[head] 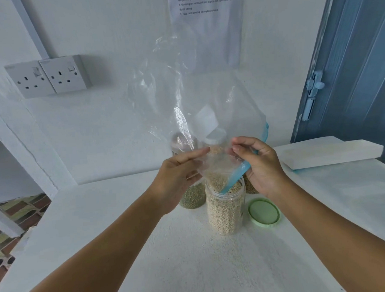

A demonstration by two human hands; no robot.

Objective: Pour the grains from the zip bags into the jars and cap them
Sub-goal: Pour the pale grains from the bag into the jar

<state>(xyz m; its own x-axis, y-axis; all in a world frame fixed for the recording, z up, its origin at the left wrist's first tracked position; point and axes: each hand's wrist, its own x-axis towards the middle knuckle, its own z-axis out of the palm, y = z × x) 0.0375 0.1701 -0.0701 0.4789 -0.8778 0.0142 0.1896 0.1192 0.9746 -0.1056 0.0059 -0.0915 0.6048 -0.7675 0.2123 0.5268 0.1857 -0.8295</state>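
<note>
The left hand (pixel 177 175) and the right hand (pixel 258 164) are holding a clear zip bag (pixel 195 96) upside down above an open jar (pixel 226 211) standing on the white tabletop (pixel 170 258). The left hand is gripping the bag's lower edge at the jar's 10 o'clock side, fingers extended along the plastic; the right hand is pinching the bag near its blue zip strip (pixel 233 180) at the 2 o'clock side. The bag mouth is sitting inside the jar rim, and pale grains (pixel 220 180) are gathering in the bag's lowest corner. The jar is nearly full of the same grains. A green lid (pixel 263 212) is lying flat on the tabletop at the jar's 3 o'clock, just beside it. A jar of green grains (pixel 193 198) is standing at the 10 o'clock position, partly hidden behind the left hand.
</note>
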